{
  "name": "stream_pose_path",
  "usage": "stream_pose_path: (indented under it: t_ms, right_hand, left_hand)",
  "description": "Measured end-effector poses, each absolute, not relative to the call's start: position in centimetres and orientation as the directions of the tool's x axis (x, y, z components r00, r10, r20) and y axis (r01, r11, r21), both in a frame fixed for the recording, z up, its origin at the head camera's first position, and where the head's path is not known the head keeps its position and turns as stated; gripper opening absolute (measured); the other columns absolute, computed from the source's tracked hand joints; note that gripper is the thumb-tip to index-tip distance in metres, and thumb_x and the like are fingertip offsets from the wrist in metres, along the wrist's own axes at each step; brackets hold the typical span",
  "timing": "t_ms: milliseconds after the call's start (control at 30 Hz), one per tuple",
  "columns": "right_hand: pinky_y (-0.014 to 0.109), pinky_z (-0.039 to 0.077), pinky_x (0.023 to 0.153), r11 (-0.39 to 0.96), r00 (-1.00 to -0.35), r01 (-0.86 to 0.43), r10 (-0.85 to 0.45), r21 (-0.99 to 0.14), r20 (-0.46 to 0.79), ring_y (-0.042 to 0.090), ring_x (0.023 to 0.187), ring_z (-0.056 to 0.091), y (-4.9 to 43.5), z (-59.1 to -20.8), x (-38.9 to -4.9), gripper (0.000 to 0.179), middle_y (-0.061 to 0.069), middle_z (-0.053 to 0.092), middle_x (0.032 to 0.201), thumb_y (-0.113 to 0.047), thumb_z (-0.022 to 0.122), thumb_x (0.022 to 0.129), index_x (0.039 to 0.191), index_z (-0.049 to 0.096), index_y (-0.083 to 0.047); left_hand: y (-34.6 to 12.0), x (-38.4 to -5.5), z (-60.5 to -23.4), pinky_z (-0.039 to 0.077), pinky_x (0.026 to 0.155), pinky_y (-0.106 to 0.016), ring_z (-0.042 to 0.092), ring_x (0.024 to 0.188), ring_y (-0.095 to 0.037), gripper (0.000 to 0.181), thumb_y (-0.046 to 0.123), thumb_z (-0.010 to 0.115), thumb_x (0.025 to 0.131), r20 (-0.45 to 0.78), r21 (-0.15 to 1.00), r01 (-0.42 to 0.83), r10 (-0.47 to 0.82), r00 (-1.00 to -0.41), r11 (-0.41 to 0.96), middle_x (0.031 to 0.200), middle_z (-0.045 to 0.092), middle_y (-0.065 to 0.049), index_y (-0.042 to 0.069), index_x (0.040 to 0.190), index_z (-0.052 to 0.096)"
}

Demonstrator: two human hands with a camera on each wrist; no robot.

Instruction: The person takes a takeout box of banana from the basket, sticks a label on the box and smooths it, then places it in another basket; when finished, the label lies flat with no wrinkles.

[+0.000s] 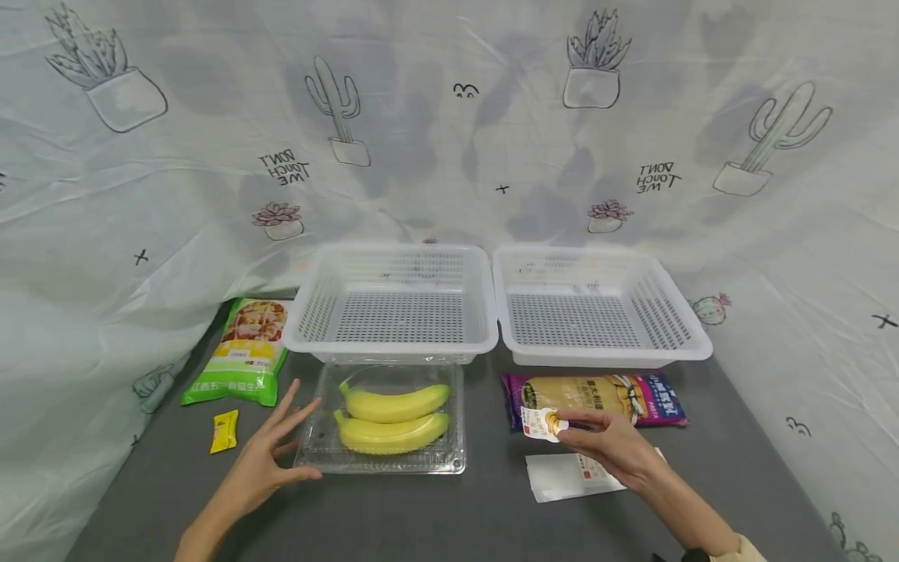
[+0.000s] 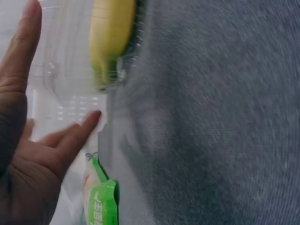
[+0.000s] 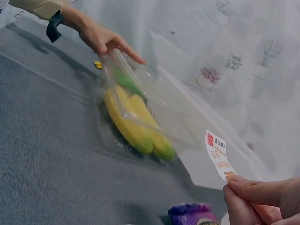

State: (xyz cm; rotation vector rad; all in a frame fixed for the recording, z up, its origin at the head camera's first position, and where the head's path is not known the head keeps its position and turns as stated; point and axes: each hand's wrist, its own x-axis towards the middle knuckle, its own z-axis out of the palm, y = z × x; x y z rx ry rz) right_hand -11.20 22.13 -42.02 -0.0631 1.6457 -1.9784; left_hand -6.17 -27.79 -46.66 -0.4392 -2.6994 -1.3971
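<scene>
In the head view two yellow bananas (image 1: 396,417) lie in a clear plastic box (image 1: 458,460) with its lid down. My left hand (image 1: 256,468) is at the box's left side, thumb and fingers spread and fairly straight; whether it touches the box I cannot tell. In the right wrist view, the left hand (image 3: 105,40) appears at the box's far corner. My right hand (image 1: 621,449) pinches a small white printed label sticker (image 1: 539,424) by its edge. Below that hand lies a white paper sheet (image 1: 558,476) with another printed label on it, partly hidden by the hand.
Two white perforated baskets (image 1: 389,347) (image 1: 604,357) stand side by side behind the box. A purple and yellow food packet (image 1: 576,393) lies in front of the right one. On the left are a green food bag (image 1: 242,363) and a small yellow packet (image 1: 224,432).
</scene>
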Motion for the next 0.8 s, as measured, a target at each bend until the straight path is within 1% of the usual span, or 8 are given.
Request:
stream_pose_path:
  t_ms: [100, 200, 267, 367, 433, 500, 600, 800]
  right_hand:
    - [0.029, 0.05, 0.091, -0.099, -0.837, 0.379, -0.461, -0.92, -0.295, 0.013, 0.096, 0.064, 21.2, -41.8, -11.5, 0.025, 0.005, 0.057, 0.111, 0.002, 0.064, 0.09, 0.113, 0.068, -0.005]
    - [0.03, 0.05, 0.09, -0.079, -0.83, 0.373, -0.473, -0.925, -0.294, 0.013, 0.095, 0.064, 20.3, -41.7, -11.9, 0.027, 0.006, 0.057, 0.112, 0.003, 0.064, 0.089, 0.115, 0.067, -0.001]
    - [0.03, 0.051, 0.089, -0.061, -0.826, 0.374, -0.475, -0.925, -0.303, 0.013, 0.095, 0.064, 19.5, -41.7, -12.2, 0.027, 0.006, 0.057, 0.114, 0.003, 0.064, 0.088, 0.115, 0.067, 0.001]
    - [0.03, 0.052, 0.086, -0.032, -0.823, 0.373, -0.473, -0.927, -0.314, 0.012, 0.091, 0.064, 18.3, -41.7, -12.7, 0.026, 0.008, 0.06, 0.111, 0.002, 0.065, 0.088, 0.114, 0.067, 0.002]
    - [0.03, 0.053, 0.085, -0.008, -0.828, 0.362, -0.462, -0.932, -0.318, 0.012, 0.089, 0.065, 17.4, -41.6, -13.0, 0.027, 0.008, 0.063, 0.11, 0.001, 0.067, 0.087, 0.114, 0.067, 0.004]
    - [0.032, 0.053, 0.085, 0.024, -0.833, 0.346, -0.452, -0.938, -0.319, 0.013, 0.089, 0.065, 16.6, -41.4, -13.2, 0.029, 0.008, 0.064, 0.108, -0.001, 0.069, 0.086, 0.115, 0.067, 0.005]
    - [0.032, 0.053, 0.085, 0.058, -0.84, 0.322, -0.444, -0.945, -0.313, 0.014, 0.091, 0.065, 15.4, -41.1, -13.5, 0.034, 0.008, 0.062, 0.111, -0.002, 0.071, 0.084, 0.116, 0.064, 0.008]
    - [0.032, 0.054, 0.082, 0.09, -0.833, 0.279, -0.473, -0.956, -0.287, 0.017, 0.091, 0.064, 12.8, -40.1, -14.2, 0.039, 0.017, 0.056, 0.114, -0.002, 0.073, 0.083, 0.117, 0.061, 0.012]
  left_hand:
    - [-27.8, -6.4, -46.8, 0.055, 0.077, -0.045, 0.034, 0.127, -0.052, 0.094, 0.014, 0.087, 0.064, 0.212, 0.776, 0.31, 0.236, -0.948, 0.549, 0.162, 0.0, -0.002, 0.01, 0.146, 0.042]
    - [-27.5, -6.7, -46.7, 0.057, 0.072, -0.044, 0.04, 0.125, -0.046, 0.088, 0.018, 0.087, 0.065, 0.217, 0.76, 0.329, 0.259, -0.941, 0.561, 0.161, 0.006, -0.002, 0.011, 0.143, 0.047]
    - [-27.4, -6.9, -46.7, 0.057, 0.07, -0.042, 0.042, 0.125, -0.044, 0.082, 0.021, 0.086, 0.065, 0.215, 0.762, 0.331, 0.264, -0.94, 0.557, 0.161, 0.011, -0.003, 0.011, 0.139, 0.052]
    - [-27.2, -7.1, -46.6, 0.058, 0.066, -0.034, 0.043, 0.124, -0.045, 0.076, 0.022, 0.086, 0.065, 0.226, 0.77, 0.338, 0.263, -0.938, 0.541, 0.158, 0.019, -0.01, 0.009, 0.134, 0.057]
    - [-27.1, -7.1, -46.5, 0.057, 0.067, -0.03, 0.043, 0.123, -0.046, 0.074, 0.022, 0.086, 0.065, 0.235, 0.775, 0.342, 0.259, -0.937, 0.531, 0.157, 0.022, -0.015, 0.006, 0.132, 0.059]
    - [-27.0, -7.1, -46.5, 0.057, 0.068, -0.028, 0.044, 0.123, -0.046, 0.073, 0.021, 0.086, 0.064, 0.237, 0.783, 0.34, 0.255, -0.937, 0.522, 0.156, 0.023, -0.017, 0.004, 0.13, 0.06]
    - [-26.9, -7.1, -46.4, 0.056, 0.072, -0.028, 0.042, 0.124, -0.045, 0.073, 0.02, 0.086, 0.064, 0.227, 0.79, 0.33, 0.253, -0.94, 0.516, 0.156, 0.023, -0.016, 0.003, 0.13, 0.06]
    - [-26.8, -7.1, -46.1, 0.055, 0.073, -0.026, 0.042, 0.126, -0.041, 0.074, 0.021, 0.086, 0.064, 0.197, 0.817, 0.296, 0.243, -0.95, 0.495, 0.157, 0.022, -0.014, 0.002, 0.13, 0.06]
